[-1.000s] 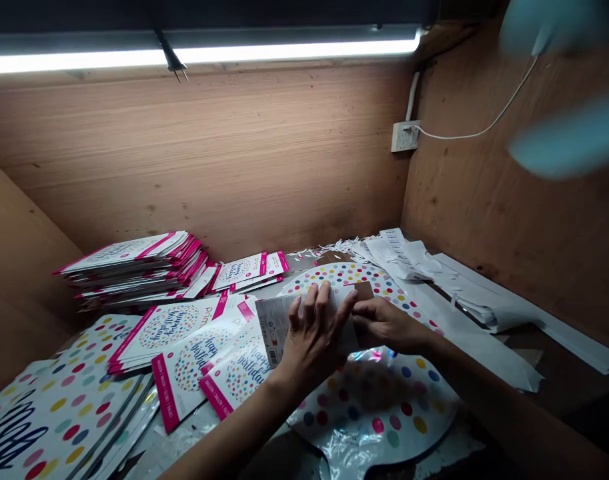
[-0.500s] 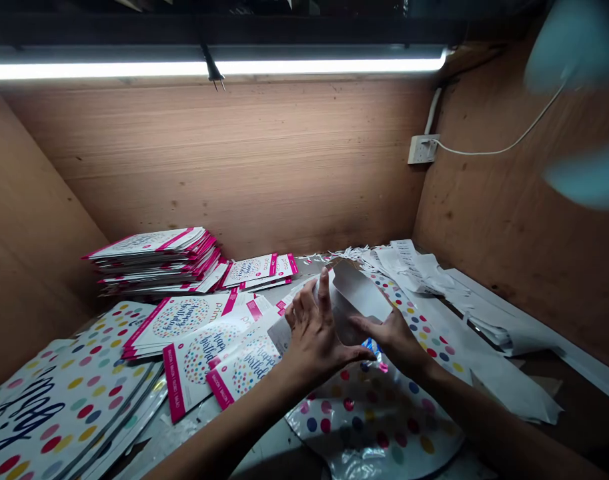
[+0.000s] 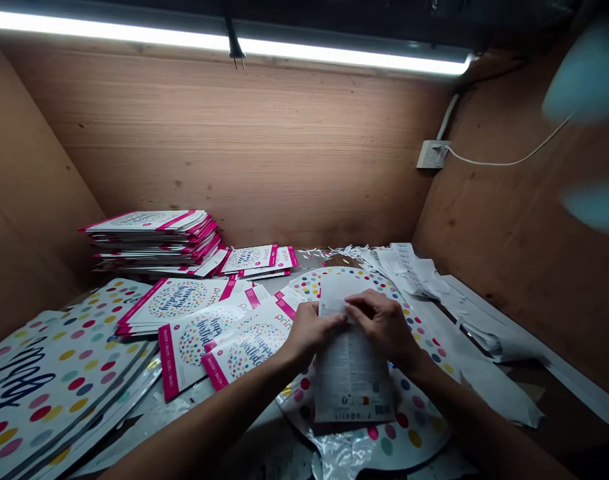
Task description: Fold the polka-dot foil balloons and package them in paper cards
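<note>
A white paper envelope (image 3: 351, 380) stands out in front of me, its back covered in small print with a barcode near the bottom edge. My left hand (image 3: 309, 337) is closed on its left side, thumb on the upper part. With fingers pinched, my right hand (image 3: 384, 330) holds it near the top, where a plain white flap (image 3: 334, 290) sticks up. Under the envelope lies a flat, shiny polka-dot foil balloon (image 3: 299, 400). Just left of my left hand are pink-and-white "happy birthday" envelopes (image 3: 251, 347), overlapping each other.
A tall stack of the same envelopes (image 3: 154, 243) stands at the back left, with a smaller pile (image 3: 249, 259) beside it. Large flat polka-dot balloons (image 3: 74, 373) are layered at the left. White paper strips (image 3: 479, 320) run along the right wall, below a socket (image 3: 433, 155).
The gaping envelope has been turned upright, its printed back now facing me. My left hand went from spread fingers to a closed grip, and my right hand moved to the top. The view shifted slightly.
</note>
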Demonstrator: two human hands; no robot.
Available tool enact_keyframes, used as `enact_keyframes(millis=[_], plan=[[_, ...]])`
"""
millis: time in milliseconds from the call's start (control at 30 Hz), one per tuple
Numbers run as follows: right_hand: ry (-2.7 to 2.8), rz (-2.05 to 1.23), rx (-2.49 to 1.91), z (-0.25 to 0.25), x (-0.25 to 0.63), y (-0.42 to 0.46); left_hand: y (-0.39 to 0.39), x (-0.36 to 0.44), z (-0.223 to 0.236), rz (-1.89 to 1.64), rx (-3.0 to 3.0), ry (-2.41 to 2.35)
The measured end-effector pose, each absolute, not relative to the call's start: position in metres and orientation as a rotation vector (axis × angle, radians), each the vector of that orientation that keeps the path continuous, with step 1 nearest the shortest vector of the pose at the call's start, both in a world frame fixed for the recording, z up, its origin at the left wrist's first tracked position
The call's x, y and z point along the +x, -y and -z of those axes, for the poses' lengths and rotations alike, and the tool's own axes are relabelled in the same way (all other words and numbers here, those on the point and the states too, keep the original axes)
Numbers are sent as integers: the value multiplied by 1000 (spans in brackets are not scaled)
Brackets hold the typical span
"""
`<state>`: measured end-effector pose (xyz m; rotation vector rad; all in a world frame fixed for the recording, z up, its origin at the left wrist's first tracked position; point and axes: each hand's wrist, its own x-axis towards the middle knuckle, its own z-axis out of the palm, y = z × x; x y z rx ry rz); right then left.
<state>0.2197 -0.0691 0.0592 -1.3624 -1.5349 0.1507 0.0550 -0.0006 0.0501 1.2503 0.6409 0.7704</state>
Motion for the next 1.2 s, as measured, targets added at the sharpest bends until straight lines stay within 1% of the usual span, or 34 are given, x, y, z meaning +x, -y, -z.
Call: enact_keyframes(millis=[300,500,567,633,767,967,1100,1200], plan=[[1543,-278,-1436,-68,206,48,3,51,-39,-908,1642,-765],[1532,-309,-1455,-58,208,48,4,51,-37,-892,1786,-827],[1588,-261,-1421,-55,209,51,8,52,-44,-878,1859,-846],[1663,-145,-1423,-53,209,55,12,53,-52,-867,1939,-860],[1747,64,-1519,-54,207,61,23,54,-61,-826,2098,-889],[1819,361,-1688,-62,200,69,27,52,-61,-748,2302,-944],[1800,398,-1700,-66,194,70,28,51,-59,-736,2337,-946],[1718,275,-1645,-68,197,66,25,52,-59,-768,2235,-855]])
